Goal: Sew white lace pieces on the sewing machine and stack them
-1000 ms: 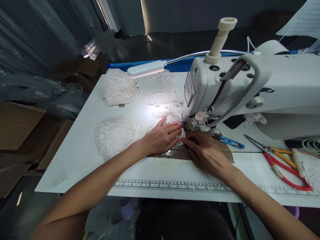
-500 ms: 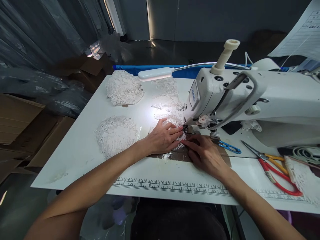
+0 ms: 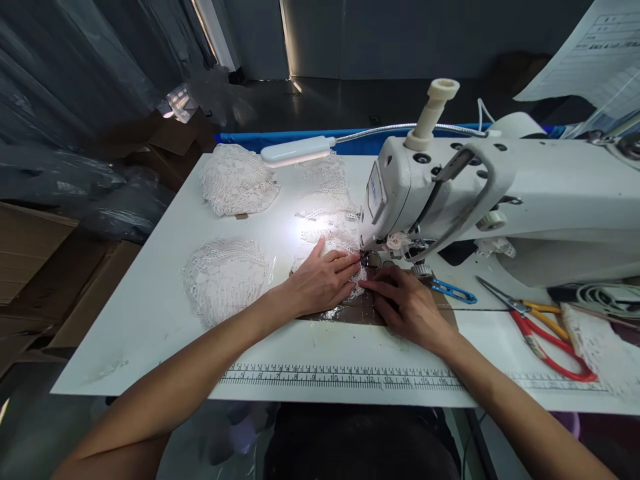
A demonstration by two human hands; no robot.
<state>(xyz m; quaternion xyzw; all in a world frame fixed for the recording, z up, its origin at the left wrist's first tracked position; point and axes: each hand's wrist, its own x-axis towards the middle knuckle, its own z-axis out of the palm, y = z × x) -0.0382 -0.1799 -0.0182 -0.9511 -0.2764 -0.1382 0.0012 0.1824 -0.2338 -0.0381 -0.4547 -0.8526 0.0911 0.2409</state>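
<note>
My left hand (image 3: pixel 323 280) lies flat, palm down, on a piece of white lace (image 3: pixel 359 283) beside the needle area of a white sewing machine (image 3: pixel 395 193). Its fingertips reach close to the presser foot (image 3: pixel 367 259). My right hand (image 3: pixel 407 303) rests just right of the lace. Its index finger is stretched out and touches the lace edge near my left thumb, while the right thumb sits apart below. Under both hands is a brown, shiny sheet (image 3: pixel 350 312). Further lace (image 3: pixel 327 203) runs back from my left hand, lit by a lamp (image 3: pixel 299 152).
Two piles of white lace, a rear one (image 3: pixel 237 180) and a front one (image 3: pixel 225 277), lie at left. Blue thread snips (image 3: pixel 455 291), red-handled scissors (image 3: pixel 550 347) and more lace (image 3: pixel 595 347) are at right. A ruler strip (image 3: pixel 345 378) follows the front edge. Cardboard boxes (image 3: pixel 35 247) stand left.
The camera view has turned slightly right, so everything appears a little further left. Both hands hold nearly the same position on the lace by the presser foot.
</note>
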